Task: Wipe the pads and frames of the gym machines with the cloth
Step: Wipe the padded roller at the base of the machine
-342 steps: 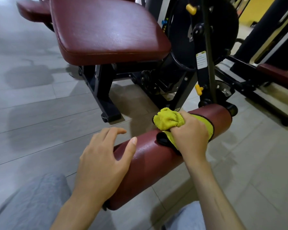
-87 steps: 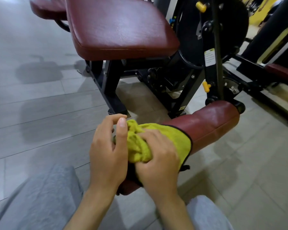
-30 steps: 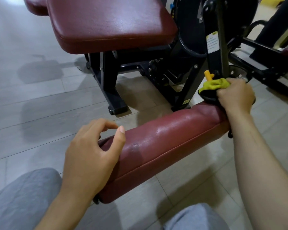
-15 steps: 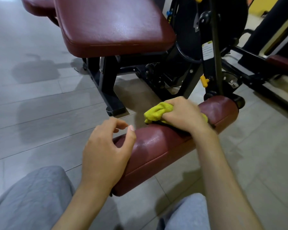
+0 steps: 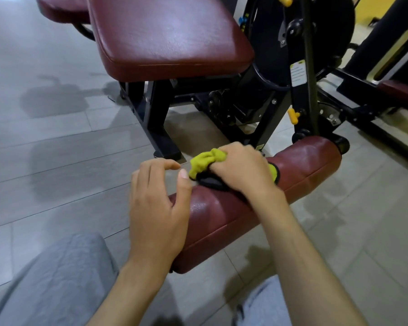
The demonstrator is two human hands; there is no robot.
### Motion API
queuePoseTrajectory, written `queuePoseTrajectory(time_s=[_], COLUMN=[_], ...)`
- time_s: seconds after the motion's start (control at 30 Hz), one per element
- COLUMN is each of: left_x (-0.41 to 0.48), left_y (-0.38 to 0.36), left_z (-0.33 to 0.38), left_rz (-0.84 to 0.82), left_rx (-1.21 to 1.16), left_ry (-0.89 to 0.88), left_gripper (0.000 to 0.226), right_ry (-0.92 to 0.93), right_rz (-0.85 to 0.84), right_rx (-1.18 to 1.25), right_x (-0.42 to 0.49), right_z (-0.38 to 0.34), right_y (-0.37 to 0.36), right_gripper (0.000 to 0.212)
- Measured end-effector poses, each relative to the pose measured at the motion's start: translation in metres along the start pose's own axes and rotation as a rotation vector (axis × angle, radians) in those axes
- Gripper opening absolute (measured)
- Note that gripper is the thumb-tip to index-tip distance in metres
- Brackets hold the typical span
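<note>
Below the broad seat pad [image 5: 165, 36] and black frame [image 5: 309, 90], the maroon roller pad [image 5: 304, 170] lay low; the left hand [image 5: 156, 208] rested loose-fingered, holding nothing, at its near end; the right hand [image 5: 240, 170] clenched the bunched yellow cloth [image 5: 205, 161] on its top; firm, overlapping strokes lengthwise would suit.

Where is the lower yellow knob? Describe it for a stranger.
Right of the big maroon padded seat stands a black steel upright. The small yellow plastic knob sits low on it, below the white label, unlike the other yellow knob up top.
</note>
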State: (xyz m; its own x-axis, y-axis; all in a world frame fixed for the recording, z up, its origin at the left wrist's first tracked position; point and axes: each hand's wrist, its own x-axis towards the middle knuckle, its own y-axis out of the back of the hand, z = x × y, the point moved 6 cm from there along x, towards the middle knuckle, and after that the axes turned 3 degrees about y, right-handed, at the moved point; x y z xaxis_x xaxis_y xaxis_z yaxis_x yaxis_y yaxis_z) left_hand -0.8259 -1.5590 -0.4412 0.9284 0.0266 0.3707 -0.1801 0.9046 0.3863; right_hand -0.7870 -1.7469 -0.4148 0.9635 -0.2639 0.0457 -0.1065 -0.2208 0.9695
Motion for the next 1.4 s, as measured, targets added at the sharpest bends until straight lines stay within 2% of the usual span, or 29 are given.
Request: queuePoseTrajectory(time_s=[0.1, 0.17, 0.33, 0.43, 0.5, 0.6, 0.77, 0.83, 0.97, 1.1, 1.17, 1.3, 1.4], left_x=[0.000, 0.001, 0.001, 0.001, 0.002, 0.003, 0.002, 0.003, 0.003, 0.002, 0.002, 0.001, -0.004], left_y=[-0.001, -0.001, -0.002, -0.002, -0.004, -0.008, -0.010, -0.012, -0.012, -0.010, -0.007, -0.001, 0.001], left_z=[-0.002, -0.003, -0.004, -0.006, -0.008, -0.008, -0.006, -0.007, -0.008, -0.006, -0.007, -0.010, -0.013], left_rz=[-0.017, -0.024, -0.032, -0.035, -0.058, -0.102, -0.152, -0.173, -0.187, -0.135, -0.085, -0.021, -0.016], left_rx=[0.000, -0.012, -0.067, -0.086, -0.074, -0.016, 0.069, 0.092, 0.099, 0.008, -0.046, -0.266, -0.319], left_ry=[0.018, 0.024, 0.035, 0.058, 0.078, 0.100, 0.110, 0.108, 0.112, 0.135, 0.133, 0.173, 0.184], left_gripper=[0.020, 0.020, 0.018, 0.018, 0.020, 0.024, 0.025, 0.025, 0.030, 0.041, 0.046, 0.053, 0.050], right_ry=[-0.074, -0.046, 0.096, 0.140, 0.217, 0.216, 0.246, 0.168, -0.060, -0.177, -0.097, 0.196, 0.296], right_rz=[-0.111, -0.103, 0.179, 0.394, 0.534, 0.601, 0.546, 0.506, 0.432, 0.404, 0.419, 0.333, 0.337], right_rx=[-0.016, -0.045, -0.076, 0.175, 0.404, 0.583, 0.528, 0.441, 0.308, 0.219, 0.235, 0.389, 0.368], right_x=[0.032, 0.032, -0.009, -0.039, -0.063, -0.090, -0.081, -0.057, -0.021, -0.039, -0.060, -0.103, -0.106], right_z=[0.023, 0.021, 0.019, 0.033, 0.042, 0.057, 0.059, 0.069, 0.088, 0.054, 0.016, -0.063, -0.066], right_y=[-0.004, -0.007, 0.000, 0.004, 0.002, -0.010, 0.002, 0.014, 0.025, 0.011, 0.001, -0.021, -0.019], right_gripper=[0.030, 0.027, 0.032, 0.034, 0.020, 0.023, 0.020, 0.014, 0.020, 0.011, 0.010, 0.014, 0.006])
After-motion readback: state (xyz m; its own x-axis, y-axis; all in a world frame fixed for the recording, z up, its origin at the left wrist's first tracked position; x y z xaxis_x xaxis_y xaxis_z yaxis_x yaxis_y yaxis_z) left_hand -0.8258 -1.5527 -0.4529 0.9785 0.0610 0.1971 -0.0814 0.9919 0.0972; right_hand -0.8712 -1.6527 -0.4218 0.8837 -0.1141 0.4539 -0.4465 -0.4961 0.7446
